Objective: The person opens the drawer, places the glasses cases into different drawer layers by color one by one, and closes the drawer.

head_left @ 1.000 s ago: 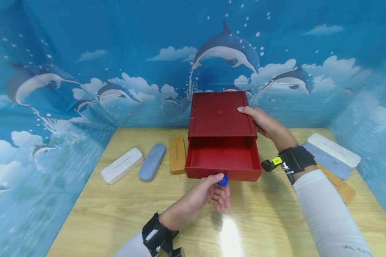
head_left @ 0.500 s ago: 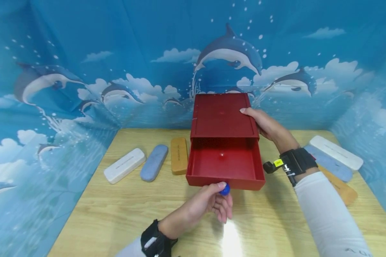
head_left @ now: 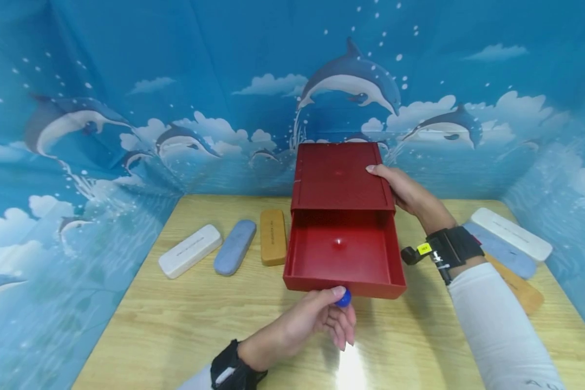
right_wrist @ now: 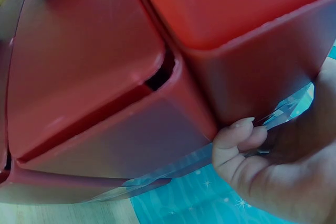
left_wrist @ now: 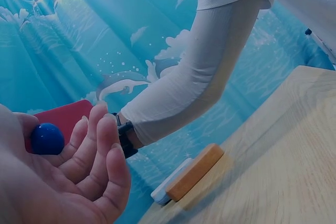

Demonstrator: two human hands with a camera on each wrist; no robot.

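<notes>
Knob (head_left: 343, 297) pinched by L hand (head_left: 317, 319); R hand (head_left: 404, 189) grips box (head_left: 341, 176).

We see the box (head_left: 341, 176) at the back middle of the table (head_left: 175, 325), its drawer (head_left: 343, 254) pulled out toward us. Three cases (head_left: 234, 246) lie left of it, three more cases (head_left: 509, 252) right. The knob (head_left: 343, 298) sits on the drawer's front.

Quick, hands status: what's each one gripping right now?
Left hand: pinching the blue knob on the red drawer, which is pulled out.
Right hand: holding the red box by its right side.
</notes>
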